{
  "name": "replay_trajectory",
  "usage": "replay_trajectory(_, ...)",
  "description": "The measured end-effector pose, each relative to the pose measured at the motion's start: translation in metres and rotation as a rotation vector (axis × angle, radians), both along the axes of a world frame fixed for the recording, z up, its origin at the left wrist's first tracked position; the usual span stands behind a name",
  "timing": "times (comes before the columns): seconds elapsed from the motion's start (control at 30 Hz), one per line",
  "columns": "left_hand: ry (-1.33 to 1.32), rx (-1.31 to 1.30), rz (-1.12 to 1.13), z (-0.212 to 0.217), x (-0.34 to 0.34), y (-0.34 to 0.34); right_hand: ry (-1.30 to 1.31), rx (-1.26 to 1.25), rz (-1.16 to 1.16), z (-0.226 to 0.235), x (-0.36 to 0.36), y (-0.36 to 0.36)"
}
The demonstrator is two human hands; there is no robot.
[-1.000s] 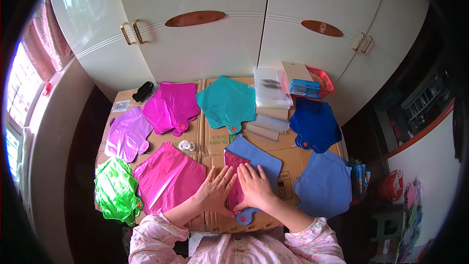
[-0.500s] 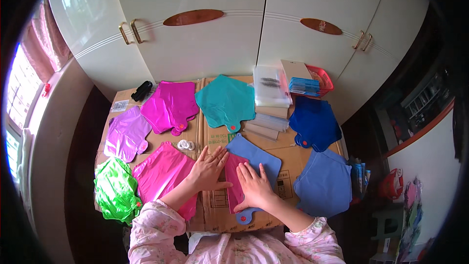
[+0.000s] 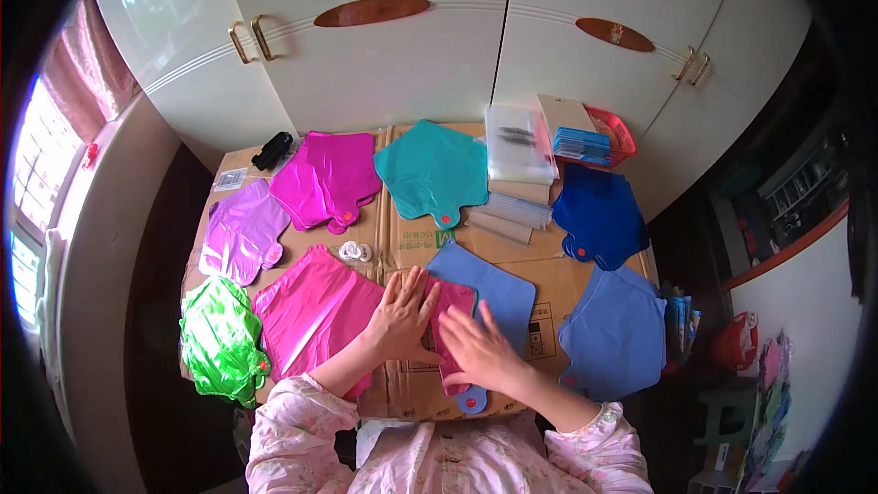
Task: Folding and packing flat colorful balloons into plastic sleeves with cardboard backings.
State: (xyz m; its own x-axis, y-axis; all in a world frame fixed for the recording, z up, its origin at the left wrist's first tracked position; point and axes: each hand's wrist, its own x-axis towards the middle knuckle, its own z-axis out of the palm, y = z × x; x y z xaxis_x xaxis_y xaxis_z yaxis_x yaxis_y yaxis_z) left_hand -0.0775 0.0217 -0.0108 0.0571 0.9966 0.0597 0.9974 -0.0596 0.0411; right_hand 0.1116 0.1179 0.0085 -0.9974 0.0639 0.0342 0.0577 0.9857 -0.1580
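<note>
At the far left of your cardboard-covered table [image 3: 402,238] lies a crumpled green foil balloon [image 3: 219,340], then a flat hot-pink foil balloon [image 3: 315,311]. Your left hand [image 3: 402,316] lies flat, fingers spread, holding nothing, on the left edge of a folded magenta foil balloon [image 3: 450,325]. That balloon sits at the near middle, on top of a light-blue foil balloon [image 3: 489,297]; its long axis runs away from you, its valve end pointing toward you. Your right hand [image 3: 480,352] presses flat on it, open. Since 1 second ago your left hand has slid left and up off the fold. A slate-blue foil balloon [image 3: 615,334] lies right.
</note>
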Motion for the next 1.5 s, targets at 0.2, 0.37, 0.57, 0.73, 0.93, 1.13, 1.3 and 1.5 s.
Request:
replay_trajectory(0.2, 0.030, -0.014, 0.009, 0.003, 0.002, 0.002, 0.212, -0.161, 0.009, -0.023, 0.007, -0.017)
replay_trajectory(0.37, -0.059, -0.064, 0.002, 0.000, -0.011, 0.002, 0.197, -0.263, 0.015, -0.019, 0.009, -0.016)
replay_trajectory(0.57, -0.092, -0.008, -0.019, 0.014, -0.021, 0.001, 0.184, -0.376, 0.021, -0.030, 0.012, -0.017)
replay_trajectory(0.73, -0.061, 0.057, -0.228, 0.025, 0.003, -0.028, 0.140, -0.151, -0.019, -0.020, 0.015, -0.018)
replay_trajectory(0.93, -0.024, 0.089, -0.200, 0.019, 0.008, -0.033, 0.102, -0.089, -0.011, -0.025, 0.014, -0.016)
replay_trajectory(1.13, 0.004, 0.060, -0.125, 0.025, -0.009, -0.012, 0.085, -0.100, -0.014, -0.023, 0.014, -0.016)
replay_trajectory(1.3, -0.034, 0.141, -0.102, 0.024, -0.026, 0.004, 0.104, -0.111, -0.010, -0.027, 0.014, -0.015)
replay_trajectory(1.5, 0.029, 0.179, -0.070, 0.011, -0.036, 0.014, 0.109, -0.130, -0.012, -0.022, 0.015, -0.016)
